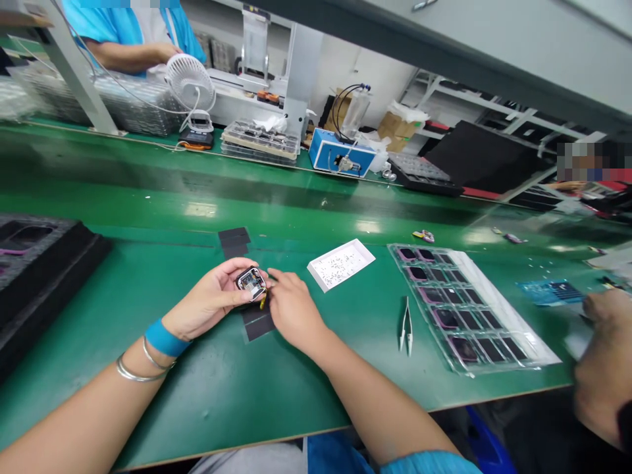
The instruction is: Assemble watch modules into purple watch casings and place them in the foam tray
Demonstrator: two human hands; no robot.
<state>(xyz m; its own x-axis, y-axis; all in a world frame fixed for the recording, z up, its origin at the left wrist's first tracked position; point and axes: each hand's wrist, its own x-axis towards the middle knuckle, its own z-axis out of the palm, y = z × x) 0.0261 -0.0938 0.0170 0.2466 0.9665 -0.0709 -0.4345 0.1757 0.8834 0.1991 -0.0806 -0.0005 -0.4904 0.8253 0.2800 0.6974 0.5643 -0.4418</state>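
Note:
My left hand grips a small square smartwatch case, its inner parts facing up, between thumb and fingers. A short yellow flex cable hangs from the lower right of the case. At its right edge, my right hand has its fingers curled against the case; the thumb is mostly hidden. Beneath both hands lie dark adhesive sheets on the green table. To the right are a white box lid with tiny dark pieces in it and a pair of tweezers.
A clear tray of dark square watch parts lies on the right. Black foam stands at the left edge. Another person's hand is at far right, near a blue packet. A fan and blue machine stand behind.

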